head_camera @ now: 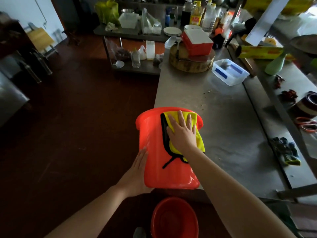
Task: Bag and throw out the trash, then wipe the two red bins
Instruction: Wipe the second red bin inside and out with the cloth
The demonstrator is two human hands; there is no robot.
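- Fingers point(180, 117) of the right hand point(181, 133) lie straight and spread, pressing a yellow cloth point(199, 141) flat on the wall of the tipped red bin point(154, 134).
- Straight too, the fingers of the left hand point(137, 170) brace the bin's side just left of the cloth, palm nearer its base.
- No trash or bag shows, so I judge the bagging done. Wiping is on the first bin (outside wall only).
- Below both wrists the second red bin point(173, 219) stands upright on the floor point(77, 134), probably not yet wiped.
- Under the right fingers the bin lies along the left edge of the steel counter point(223, 126) and seems partly to overhang it. Open floor lies left of the left fingers, bare steel right of the cloth.
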